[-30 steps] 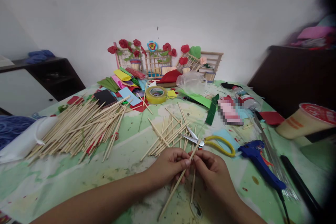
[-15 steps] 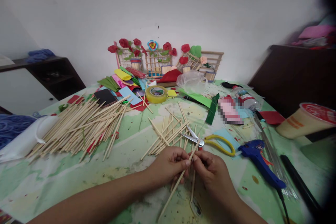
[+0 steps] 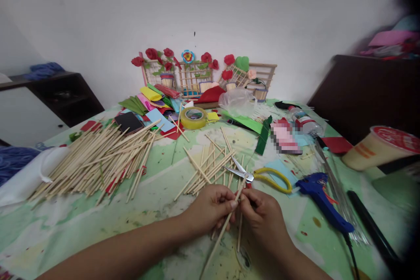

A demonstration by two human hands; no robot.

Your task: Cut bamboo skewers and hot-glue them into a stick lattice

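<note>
My left hand (image 3: 211, 208) and my right hand (image 3: 262, 216) meet low in the middle of the view, both pinched on a long wooden stick (image 3: 220, 234) that slants from upper right to lower left. A shorter stick (image 3: 240, 232) lies on the table beneath my right hand. Just beyond my fingers lie yellow-handled scissors (image 3: 262, 176) and a loose heap of short sticks (image 3: 210, 166).
A big pile of long sticks (image 3: 101, 157) covers the left of the green table (image 3: 157, 208). A blue glue gun (image 3: 320, 197) lies at the right, a tape roll (image 3: 193, 118) and coloured paper (image 3: 151, 100) farther back. Flower-decorated stick frames (image 3: 197, 74) lean on the wall. A cup (image 3: 380, 148) lies at the far right.
My hands and the stick stay almost still. The view has shifted slightly to the left and down.
</note>
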